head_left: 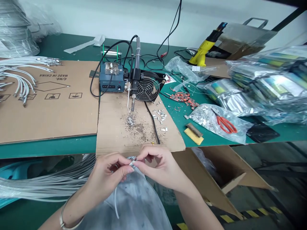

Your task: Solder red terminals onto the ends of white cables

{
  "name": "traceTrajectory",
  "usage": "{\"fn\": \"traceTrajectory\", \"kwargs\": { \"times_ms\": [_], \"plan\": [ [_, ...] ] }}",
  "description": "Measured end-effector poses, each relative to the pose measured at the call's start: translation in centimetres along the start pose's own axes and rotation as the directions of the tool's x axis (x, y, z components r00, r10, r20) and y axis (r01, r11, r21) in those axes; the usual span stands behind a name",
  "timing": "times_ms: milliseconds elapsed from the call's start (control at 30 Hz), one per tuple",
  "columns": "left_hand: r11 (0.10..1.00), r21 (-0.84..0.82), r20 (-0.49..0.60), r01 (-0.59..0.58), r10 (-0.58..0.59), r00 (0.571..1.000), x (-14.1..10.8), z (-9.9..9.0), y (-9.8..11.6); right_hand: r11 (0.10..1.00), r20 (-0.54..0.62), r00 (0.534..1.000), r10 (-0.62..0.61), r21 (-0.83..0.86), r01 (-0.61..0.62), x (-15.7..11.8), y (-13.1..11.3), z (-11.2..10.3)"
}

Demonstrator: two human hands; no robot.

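Observation:
My left hand (pixel 111 167) is closed in a pinch on a thin white cable (pixel 116 203), whose loose tail hangs down below the fingers. My right hand (pixel 159 163) meets it fingertip to fingertip, thumb and forefinger pinched at the cable's end; any small part there is mostly hidden. Both hands are over my lap, just off the front edge of a cardboard sheet (pixel 115 137). Behind my left forearm runs a thick bundle of white-grey cables (pixel 48 183). Beyond the hands, a soldering iron (pixel 136 60) stands clamped, tip down, above a heap of solder scraps (pixel 130 120).
A blue soldering station (pixel 111 81) and a black fan (pixel 146 89) stand behind. Small metal connectors (pixel 161 116) lie to the right, with a sponge (pixel 193 136), red-handled scissors (pixel 226 124) on a plastic bag and a yellow heat gun (pixel 203 49). Finished-looking cables (pixel 24 75) lie left. An open carton (pixel 220 179) stands below.

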State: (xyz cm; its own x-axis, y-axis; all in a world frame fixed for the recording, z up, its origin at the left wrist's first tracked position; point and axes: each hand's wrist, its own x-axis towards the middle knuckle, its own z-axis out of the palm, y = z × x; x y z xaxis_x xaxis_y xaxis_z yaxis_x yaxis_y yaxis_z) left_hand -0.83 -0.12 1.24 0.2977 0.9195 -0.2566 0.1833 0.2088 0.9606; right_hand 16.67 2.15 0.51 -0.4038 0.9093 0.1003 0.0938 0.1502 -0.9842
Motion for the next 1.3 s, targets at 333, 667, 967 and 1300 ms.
{"fn": "traceTrajectory", "kwargs": {
  "times_ms": [333,667,967,1300],
  "plan": [
    [0.882,-0.432,0.109,0.189,-0.157,0.982,0.8,0.7,0.4,0.95,-0.466,0.854,-0.23,0.085,0.302,-0.6,2.1,3.5],
    [0.819,-0.487,0.276,0.305,-0.187,0.943,0.7,-0.7,0.5,0.996,0.022,0.999,-0.036,-0.085,0.038,-0.1,-0.1,-1.1],
    [0.94,-0.23,0.254,0.253,-0.193,0.948,0.7,-0.7,0.3,0.975,0.194,0.981,-0.008,-0.216,0.05,0.8,-1.3,-1.5],
    [0.764,-0.584,0.374,0.274,-0.047,0.926,0.7,-0.1,-1.6,0.706,-0.125,0.985,-0.118,0.687,0.172,0.1,3.0,2.6]
  ]
}}
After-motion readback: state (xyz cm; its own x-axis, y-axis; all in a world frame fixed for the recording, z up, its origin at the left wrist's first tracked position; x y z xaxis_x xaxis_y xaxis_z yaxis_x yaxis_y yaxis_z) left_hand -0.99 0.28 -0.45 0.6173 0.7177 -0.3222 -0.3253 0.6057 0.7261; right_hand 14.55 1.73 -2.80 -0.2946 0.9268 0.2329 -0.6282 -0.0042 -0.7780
